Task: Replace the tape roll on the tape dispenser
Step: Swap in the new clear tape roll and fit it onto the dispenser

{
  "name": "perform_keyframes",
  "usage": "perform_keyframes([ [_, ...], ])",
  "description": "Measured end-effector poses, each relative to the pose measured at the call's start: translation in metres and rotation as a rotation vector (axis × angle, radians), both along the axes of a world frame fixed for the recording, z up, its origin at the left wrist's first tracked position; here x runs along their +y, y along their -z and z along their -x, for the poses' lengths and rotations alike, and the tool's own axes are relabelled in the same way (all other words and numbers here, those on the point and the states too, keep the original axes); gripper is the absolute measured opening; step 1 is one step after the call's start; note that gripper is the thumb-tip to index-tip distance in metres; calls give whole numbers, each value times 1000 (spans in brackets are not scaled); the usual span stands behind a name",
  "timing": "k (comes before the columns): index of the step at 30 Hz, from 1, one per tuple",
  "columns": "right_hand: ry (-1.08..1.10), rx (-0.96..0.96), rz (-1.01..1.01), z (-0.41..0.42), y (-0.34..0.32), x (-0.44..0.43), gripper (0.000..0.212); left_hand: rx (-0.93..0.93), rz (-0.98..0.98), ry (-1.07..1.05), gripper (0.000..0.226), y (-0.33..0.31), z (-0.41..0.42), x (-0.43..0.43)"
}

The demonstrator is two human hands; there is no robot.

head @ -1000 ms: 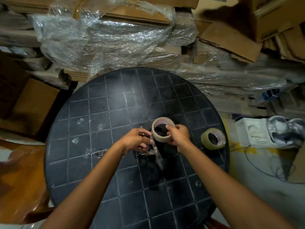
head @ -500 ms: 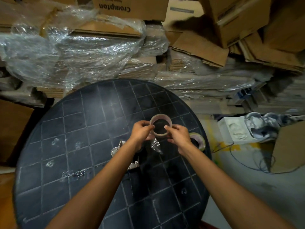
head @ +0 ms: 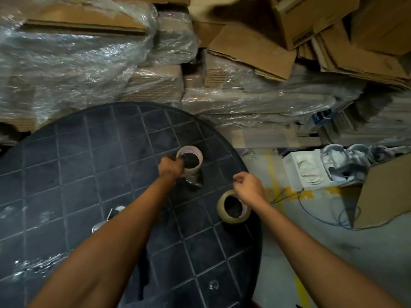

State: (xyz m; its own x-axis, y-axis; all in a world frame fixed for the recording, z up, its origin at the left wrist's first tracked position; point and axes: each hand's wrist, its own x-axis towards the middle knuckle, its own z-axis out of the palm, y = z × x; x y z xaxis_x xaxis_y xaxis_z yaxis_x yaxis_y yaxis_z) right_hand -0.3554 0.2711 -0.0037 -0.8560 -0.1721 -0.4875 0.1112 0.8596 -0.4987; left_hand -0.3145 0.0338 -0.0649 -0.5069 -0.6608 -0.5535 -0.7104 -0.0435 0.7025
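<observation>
round black table (head: 66, 174), gridded and dusty. left hand (head: 171, 166) pinches the near rim of a pale, nearly spent tape roll (head: 195, 161), its hole facing up toward the camera, a crinkled clear strip hanging beneath. right hand (head: 248, 185) loosely curled, holding nothing, just over the far edge of a fuller yellowish tape roll (head: 224, 215) lying flat, axis upright. metal dispenser (head: 111, 216) is part hidden behind the left forearm.
</observation>
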Motion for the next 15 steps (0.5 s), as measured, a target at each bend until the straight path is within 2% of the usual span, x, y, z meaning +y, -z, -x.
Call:
perform_keyframes([
  [3, -180, -49, -178, 1, 19, 23, 44, -43, 43, 70, 33, 7, 4, 11],
  [5, -258, -106, -223, 0, 28, 32, 50, -36, 59, 92, 32, 9, 2, 14],
  [8, -284, -128, -226, -5, 39, 36, 49, -40, 131, 163, 54, 13, -4, 14],
  [10, -258, -53, -225, -8, 44, 36, 38, -43, 187, 179, 63, 11, -13, 19],
  [12, -216, 2, -232, -11, 48, 37, 27, -2, 266, 184, 52, 4, -29, 29],
  [15, -155, 18, -223, -18, 47, 36, 25, 135, 341, 169, 26, -4, -61, 47],
])
